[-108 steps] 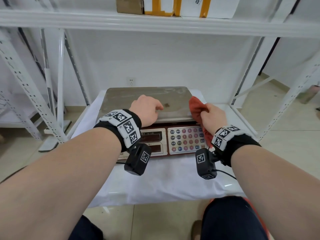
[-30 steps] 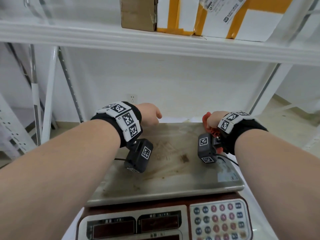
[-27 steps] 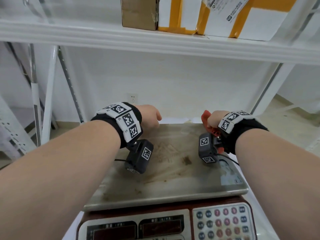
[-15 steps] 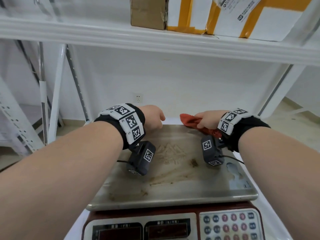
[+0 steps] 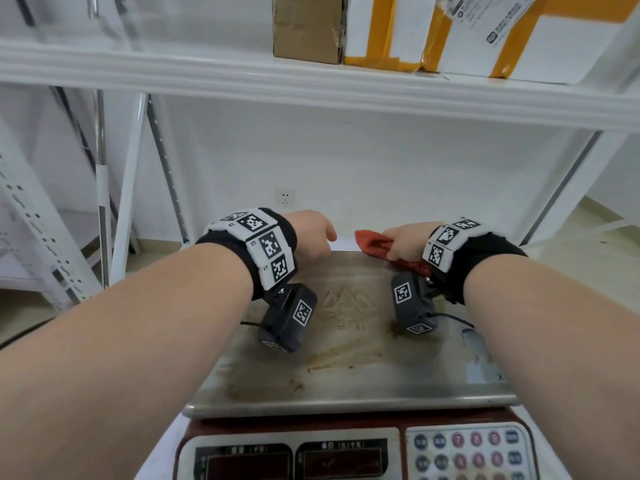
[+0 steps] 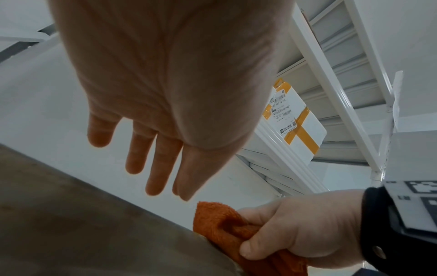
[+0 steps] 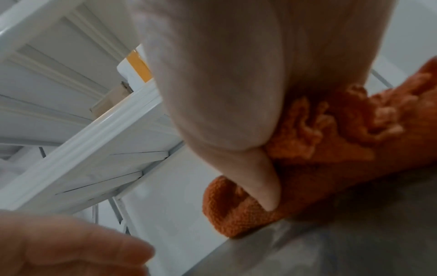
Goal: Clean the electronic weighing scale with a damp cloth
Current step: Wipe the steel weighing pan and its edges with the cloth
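Two displays and keypad [image 5: 467, 452] sit nearest, unwiped. Brown stains [image 5: 346, 358] remain mid-platter [image 5: 346, 386]. At far edge, cloth [image 5: 375, 245] is bunched in right hand [image 5: 403, 242], fingers curled round it; left hand [image 5: 311, 237] hovers just beside, fingers relaxed, nothing held. Firm overlapping strokes toward near edge are advised; keypad kept merely damp.
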Motion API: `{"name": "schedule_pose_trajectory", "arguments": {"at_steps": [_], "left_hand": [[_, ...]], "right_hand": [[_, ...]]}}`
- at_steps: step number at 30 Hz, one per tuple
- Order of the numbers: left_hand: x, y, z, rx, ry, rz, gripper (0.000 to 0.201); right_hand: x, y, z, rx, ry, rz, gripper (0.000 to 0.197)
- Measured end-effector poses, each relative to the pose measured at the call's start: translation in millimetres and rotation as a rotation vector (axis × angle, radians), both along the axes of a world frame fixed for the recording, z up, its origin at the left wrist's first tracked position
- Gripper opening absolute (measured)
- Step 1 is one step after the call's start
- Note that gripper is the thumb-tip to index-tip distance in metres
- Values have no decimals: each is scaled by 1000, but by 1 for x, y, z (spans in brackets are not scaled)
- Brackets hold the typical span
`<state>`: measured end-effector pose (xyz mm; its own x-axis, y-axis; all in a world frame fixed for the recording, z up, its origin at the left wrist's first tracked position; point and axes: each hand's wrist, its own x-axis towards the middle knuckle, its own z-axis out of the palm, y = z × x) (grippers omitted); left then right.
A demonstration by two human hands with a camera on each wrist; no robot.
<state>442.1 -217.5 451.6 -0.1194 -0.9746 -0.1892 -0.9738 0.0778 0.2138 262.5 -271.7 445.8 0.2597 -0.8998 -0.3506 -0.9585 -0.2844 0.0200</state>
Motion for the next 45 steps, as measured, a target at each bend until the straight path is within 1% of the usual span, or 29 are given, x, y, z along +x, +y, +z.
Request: {"name": "schedule_pose_trajectory", "arguments": {"at_steps": [2, 5, 8, 12, 14, 16, 17, 21, 24, 27, 28, 30, 32, 33, 34, 36, 39, 40, 42, 44, 45], "left_hand": [[-1, 1, -1, 2, -1, 5, 45], [-1, 3, -3, 1, 3, 12, 45], [-3, 7, -2, -10, -9, 0, 45], [-5, 12, 1, -19, -25, -21, 45], [-6, 14, 1, -19, -29, -20, 45], [-7, 17, 1, -20, -27, -17, 45], [-7, 18, 2, -19, -26, -18, 46], [-9, 26, 4, -16, -42, -29, 45], [-10, 30, 5, -21, -52, -38, 45], [-14, 33, 6, -23, -62, -47, 45], [-16, 33, 7, -22, -63, -49, 45], [-20, 35, 9, -20, -64, -53, 45], [-22, 37, 11, -17, -60, -58, 45], [-23, 38, 11, -17, -58, -60, 45], [-23, 40, 12, -19, -58, -62, 45], [-24, 43, 12, -20, -57, -60, 45], [-27, 44, 11, -24, -48, -62, 45], [-29, 44, 11, -26, -44, -65, 44], [-34, 46, 12, -30, -36, -74, 44], [-39, 49, 12, -25, -22, -82, 43], [-40, 50, 13, -20, -17, -86, 43]], "right_hand": [[-7, -1, 0, -6, -24, -11, 36], [-29, 3, 2, -9, -69, -122, 35], [-42, 10, 3, -18, -6, -193, 35], [-33, 24, 5, -40, -52, -174, 42], [-32, 26, 4, 6, -159, -113, 38], [-37, 35, 7, 82, -253, -97, 50], [-43, 34, 6, 46, -250, -105, 49], [-57, 36, 4, -66, -122, -191, 34], [-50, 51, 11, -81, -14, -129, 42], [-37, 59, 16, -7, 37, -55, 45], [-38, 57, 15, 24, 53, -6, 47], [-50, 55, 14, 89, 7, 16, 50], [-64, 57, 13, 45, -15, -12, 43], [-69, 57, 12, 14, -6, -35, 35], [-72, 58, 11, -6, 4, -47, 34], [-71, 65, 10, -20, 7, -40, 41], [-61, 82, 15, 22, -60, 23, 53], [-59, 86, 17, 53, -82, 50, 55], [-61, 83, 15, 121, -120, 42, 54], [-67, 84, 14, 108, -153, -20, 51], [-71, 84, 14, 75, -141, -48, 49]]}}
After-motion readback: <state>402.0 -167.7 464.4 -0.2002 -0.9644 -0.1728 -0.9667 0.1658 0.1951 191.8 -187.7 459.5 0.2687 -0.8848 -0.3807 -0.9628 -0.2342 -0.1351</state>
